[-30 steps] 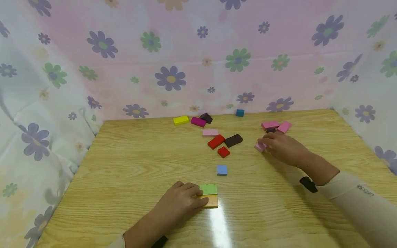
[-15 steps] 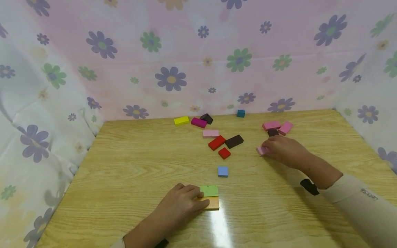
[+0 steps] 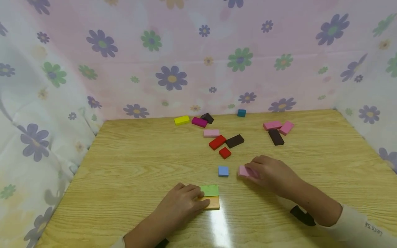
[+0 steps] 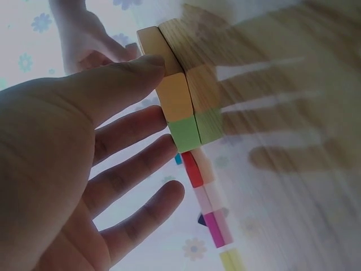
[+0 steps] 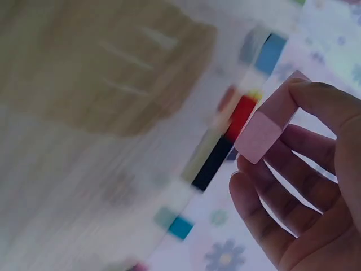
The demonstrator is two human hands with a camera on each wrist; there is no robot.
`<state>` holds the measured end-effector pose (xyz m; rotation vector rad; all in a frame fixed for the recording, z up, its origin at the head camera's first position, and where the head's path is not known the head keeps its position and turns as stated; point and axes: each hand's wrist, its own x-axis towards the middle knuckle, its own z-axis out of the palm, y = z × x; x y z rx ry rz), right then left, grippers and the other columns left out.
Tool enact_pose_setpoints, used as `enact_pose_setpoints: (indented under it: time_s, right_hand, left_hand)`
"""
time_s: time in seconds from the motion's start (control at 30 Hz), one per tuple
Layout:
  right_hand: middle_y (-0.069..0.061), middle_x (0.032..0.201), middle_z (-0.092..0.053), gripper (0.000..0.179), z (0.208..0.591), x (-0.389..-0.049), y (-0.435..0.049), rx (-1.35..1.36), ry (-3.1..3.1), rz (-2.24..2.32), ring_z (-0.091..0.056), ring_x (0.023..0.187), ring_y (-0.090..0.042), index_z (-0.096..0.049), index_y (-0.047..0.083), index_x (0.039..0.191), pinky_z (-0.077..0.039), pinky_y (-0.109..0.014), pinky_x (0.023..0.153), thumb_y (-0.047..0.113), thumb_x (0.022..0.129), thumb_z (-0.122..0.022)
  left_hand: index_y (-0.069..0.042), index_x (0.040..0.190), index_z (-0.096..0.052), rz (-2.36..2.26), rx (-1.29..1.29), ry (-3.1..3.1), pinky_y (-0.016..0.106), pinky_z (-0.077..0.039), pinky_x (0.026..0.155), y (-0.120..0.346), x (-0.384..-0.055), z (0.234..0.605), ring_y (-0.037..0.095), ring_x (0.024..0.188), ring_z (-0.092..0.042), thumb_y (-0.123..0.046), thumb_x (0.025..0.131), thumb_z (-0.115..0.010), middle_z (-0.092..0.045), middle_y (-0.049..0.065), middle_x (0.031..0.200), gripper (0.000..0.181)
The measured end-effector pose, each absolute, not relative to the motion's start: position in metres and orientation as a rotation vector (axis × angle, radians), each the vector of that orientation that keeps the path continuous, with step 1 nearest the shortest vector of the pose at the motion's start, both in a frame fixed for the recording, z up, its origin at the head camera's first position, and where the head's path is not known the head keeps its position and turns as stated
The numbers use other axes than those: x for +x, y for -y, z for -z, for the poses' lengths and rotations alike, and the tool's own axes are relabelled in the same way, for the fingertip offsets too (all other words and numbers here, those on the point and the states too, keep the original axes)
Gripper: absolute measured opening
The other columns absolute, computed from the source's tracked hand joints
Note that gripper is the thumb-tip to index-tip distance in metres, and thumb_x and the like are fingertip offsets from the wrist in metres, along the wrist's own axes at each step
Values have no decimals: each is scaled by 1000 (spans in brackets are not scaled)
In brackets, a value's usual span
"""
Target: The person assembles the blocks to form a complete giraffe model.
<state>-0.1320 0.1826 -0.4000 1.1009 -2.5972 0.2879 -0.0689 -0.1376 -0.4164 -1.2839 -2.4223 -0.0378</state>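
Three sides of flower-printed cloth (image 3: 192,46) box in your table (image 3: 139,162), a wood-grain top with a bright glare streak near you. Your left hand (image 3: 180,200) is at the left ends of two flat blocks: fingers spread and fairly straight, thumb on the orange block (image 3: 214,203), fingertips on the green block (image 3: 211,190). Those two lie side by side, long edges touching, orange nearer you. Your right hand (image 3: 273,175) has thumb and fingers pinching the pale pink block (image 3: 243,171), right of table centre; can't tell if it touches the wood.

Other long blocks: two deeper pink blocks (image 3: 272,125) far right, dark brown block (image 3: 276,137) just in front of them. Mid-table, a long red block (image 3: 217,142), second dark block (image 3: 234,141) at its right end, second pale pink block (image 3: 211,133) just behind. Toward the back edge, yellow block (image 3: 181,120), then magenta block (image 3: 199,122) against a blackish block (image 3: 207,118).

Smallest: red square (image 3: 224,153) just in front of the long red one; light blue square (image 3: 223,171) just left of your pinched block; teal block (image 3: 241,113) by the back cloth.
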Motion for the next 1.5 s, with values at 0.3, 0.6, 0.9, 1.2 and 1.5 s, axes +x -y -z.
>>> enact_pose_setpoints:
  time_s: [0.3, 0.6, 0.9, 1.2, 1.5]
  right_hand:
    - [-2, 94, -71, 31, 396, -107, -151, 1170, 2661, -267, -68, 85, -15, -76, 11, 105, -59, -29, 72, 23, 77, -86]
    - [2, 96, -69, 28, 396, -104, -134, 1233, 2803, -291, -64, 88, -14, -76, 15, 106, -57, -28, 76, 29, 83, -82]
    - [2, 98, -69, 26, 401, -105, -129, 1254, 2840, -271, -62, 88, -13, -74, 16, 104, -56, -27, 76, 33, 85, -79]
    - [3, 96, -68, 25, 404, -106, -127, 1280, 2801, -257, -60, 85, -11, -73, 16, 101, -55, -25, 74, 32, 84, -80]
    - [2, 94, -68, 23, 404, -107, -125, 1301, 2745, -250, -61, 84, -12, -72, 16, 98, -54, -25, 71, 31, 83, -81]
  left_hand:
    - [-34, 101, -73, 2, -1299, 2435, 28, -51, 73, 137, -69, 415, 9, 96, -67, -27, 85, -77, -70, -10, 100, 18]
    - [-35, 101, -73, -6, -1299, 2449, 28, -51, 73, 137, -69, 416, 9, 96, -66, -27, 85, -77, -69, -10, 100, 19]
    - [-35, 99, -74, 31, -1291, 2420, 27, -50, 71, 136, -70, 418, 8, 94, -67, -29, 85, -78, -69, -11, 97, 16]
    - [-35, 100, -75, 27, -1292, 2427, 27, -50, 72, 135, -70, 417, 9, 95, -67, -29, 84, -79, -69, -11, 98, 17]
    - [-34, 98, -73, 20, -1284, 2408, 27, -50, 71, 136, -70, 417, 9, 94, -67, -30, 83, -79, -70, -10, 97, 17]
